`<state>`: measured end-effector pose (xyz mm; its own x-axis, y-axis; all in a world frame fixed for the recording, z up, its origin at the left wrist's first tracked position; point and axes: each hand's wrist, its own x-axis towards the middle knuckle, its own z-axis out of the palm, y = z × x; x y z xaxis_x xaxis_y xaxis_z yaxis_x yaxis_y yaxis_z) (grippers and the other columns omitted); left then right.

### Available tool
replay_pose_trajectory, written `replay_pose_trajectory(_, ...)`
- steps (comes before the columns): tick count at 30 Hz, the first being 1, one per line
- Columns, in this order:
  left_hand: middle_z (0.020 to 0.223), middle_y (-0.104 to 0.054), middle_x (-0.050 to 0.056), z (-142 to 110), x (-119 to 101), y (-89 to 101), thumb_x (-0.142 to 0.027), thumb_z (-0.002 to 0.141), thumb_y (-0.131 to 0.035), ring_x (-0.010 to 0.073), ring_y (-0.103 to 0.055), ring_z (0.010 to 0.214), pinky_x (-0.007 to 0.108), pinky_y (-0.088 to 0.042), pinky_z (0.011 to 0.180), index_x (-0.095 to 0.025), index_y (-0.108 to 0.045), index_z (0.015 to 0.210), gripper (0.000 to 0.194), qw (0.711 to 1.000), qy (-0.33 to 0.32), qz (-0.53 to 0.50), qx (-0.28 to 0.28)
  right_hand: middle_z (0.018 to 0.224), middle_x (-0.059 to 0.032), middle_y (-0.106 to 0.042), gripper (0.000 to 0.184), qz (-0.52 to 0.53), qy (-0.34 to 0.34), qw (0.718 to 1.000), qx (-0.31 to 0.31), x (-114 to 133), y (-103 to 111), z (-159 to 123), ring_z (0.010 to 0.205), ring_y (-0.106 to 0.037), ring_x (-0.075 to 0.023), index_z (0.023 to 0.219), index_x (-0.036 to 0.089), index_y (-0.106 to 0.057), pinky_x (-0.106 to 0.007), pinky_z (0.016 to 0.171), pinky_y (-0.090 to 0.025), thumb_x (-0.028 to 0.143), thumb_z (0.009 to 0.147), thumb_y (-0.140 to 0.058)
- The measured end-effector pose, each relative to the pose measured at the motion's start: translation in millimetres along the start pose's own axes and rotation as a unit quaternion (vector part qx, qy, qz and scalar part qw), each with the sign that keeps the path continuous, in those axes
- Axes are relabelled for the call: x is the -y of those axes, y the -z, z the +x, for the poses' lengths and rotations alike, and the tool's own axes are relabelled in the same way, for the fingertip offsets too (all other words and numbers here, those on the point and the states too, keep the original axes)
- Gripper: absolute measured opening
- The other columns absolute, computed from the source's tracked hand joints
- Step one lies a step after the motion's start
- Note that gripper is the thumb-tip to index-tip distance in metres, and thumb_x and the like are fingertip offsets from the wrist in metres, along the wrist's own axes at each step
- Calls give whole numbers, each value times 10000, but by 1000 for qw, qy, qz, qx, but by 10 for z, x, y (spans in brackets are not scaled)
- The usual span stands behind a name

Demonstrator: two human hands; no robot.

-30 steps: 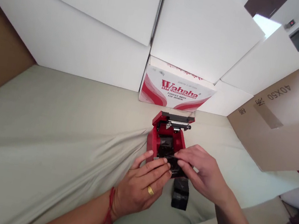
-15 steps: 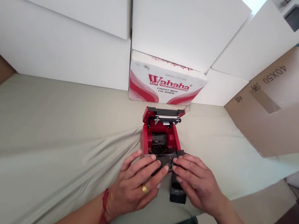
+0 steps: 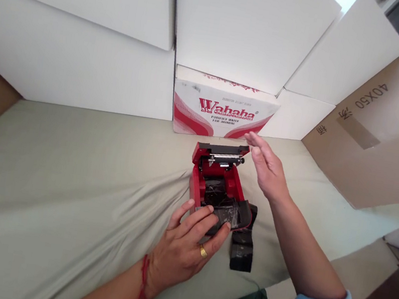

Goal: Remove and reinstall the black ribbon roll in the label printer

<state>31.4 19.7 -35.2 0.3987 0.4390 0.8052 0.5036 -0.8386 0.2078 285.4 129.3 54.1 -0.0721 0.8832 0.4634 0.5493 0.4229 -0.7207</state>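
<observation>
A small red printer (image 3: 198,192) sits on the beige cloth with its lid (image 3: 222,152) flipped open toward the back. A black ribbon strip (image 3: 242,250) trails out of its front onto the cloth. My left hand (image 3: 185,251), wearing a gold ring and a red wrist string, rests its fingers on the printer's front edge and the black ribbon there. My right hand (image 3: 267,168) hovers open, fingers stretched, just right of the raised lid, holding nothing.
A white and red Wahaha box (image 3: 223,108) stands right behind the printer. Large white boxes (image 3: 86,50) stack along the back. A brown cardboard box (image 3: 385,143) marked 40X50 leans at the right. The beige cloth (image 3: 64,189) is wrinkled left of the printer.
My right hand let go of the ribbon at the printer's front and rose up and back beside the open lid. The left hand stayed on the front edge.
</observation>
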Motion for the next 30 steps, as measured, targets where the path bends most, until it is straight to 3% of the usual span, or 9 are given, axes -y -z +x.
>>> replay_pose_trajectory(3, 1174, -832, 49, 1, 0, -5, -97, 1084, -661, 221, -707, 1378, 425, -200, 1556, -252, -826, 1332, 336, 1000, -4, 0, -5, 1492, -89, -892, 537, -24, 63, 998, 15, 69, -39, -18, 1478, -806, -287, 1418, 308, -899, -518, 1339, -590, 686, 1231, -567)
replay_pose_trajectory(7, 1171, -823, 52, -15, 6, -10, -93, 1072, -673, 220, -706, 1383, 425, -248, 1544, -253, -836, 1333, 347, 1000, -4, 1, -7, 1305, -59, -951, 352, -76, 115, 990, -15, 175, 50, -364, 1312, -889, -265, 1306, 315, -933, -518, 1291, -625, 416, 1259, -599)
replay_pose_trajectory(12, 1223, -804, 61, -53, -18, -35, -98, 1036, -736, 226, -664, 1460, 429, -266, 1546, -292, -849, 1336, 375, 999, 2, 20, -31, 1337, -71, -944, 291, -135, 164, 977, 22, 162, 136, -785, 1360, -882, -285, 1326, 302, -923, -569, 1360, -583, 280, 1208, -658)
replay_pose_trajectory(16, 1390, -817, 68, -101, -20, -81, -92, 1026, -749, 238, -605, 1624, 464, -226, 1556, -321, -835, 1353, 408, 999, 24, 10, -36, 1363, -83, -932, 338, -109, 170, 978, 47, 108, 108, -947, 1353, -885, -269, 1359, 283, -922, -486, 1252, -693, 185, 1189, -647)
replay_pose_trajectory(19, 1480, -831, 86, -124, 49, -91, -100, 1056, -715, 247, -629, 1660, 508, -246, 1545, -309, -770, 1473, 470, 999, 29, -43, -18, 1384, -94, -922, 360, -87, 162, 982, 51, 95, 75, -975, 1369, -876, -266, 1382, 258, -918, -439, 1194, -732, 150, 1187, -635)
replay_pose_trajectory(22, 1537, -833, 119, -129, 170, -60, -155, 1112, -661, 247, -645, 1676, 527, -265, 1531, -282, -566, 1743, 650, 993, 52, -109, -20, 1341, -84, -936, 346, -85, 151, 984, 38, 107, 38, -984, 1330, -893, -262, 1337, 255, -932, -429, 1194, -734, 150, 1189, -638)
replay_pose_trajectory(25, 1570, -841, 119, -117, 277, -10, -242, 1187, -571, 241, -681, 1646, 501, -242, 1522, -268, -391, 1872, 709, 986, 93, -139, -21, 1356, -69, -932, 348, -84, 133, 987, 17, 114, -11, -1033, 1348, -887, -275, 1344, 281, -935, -460, 1206, -735, 180, 1197, -636)
replay_pose_trajectory(30, 1414, -916, 76, -39, 341, 19, -223, 1218, -491, 238, -834, 1358, 453, -467, 1317, -304, -453, 1841, 629, 977, 135, -162, -15, 1369, -61, -930, 355, -78, 125, 989, -10, 99, -57, -1089, 1343, -890, -286, 1368, 304, -928, -480, 1192, -744, 198, 1200, -634)
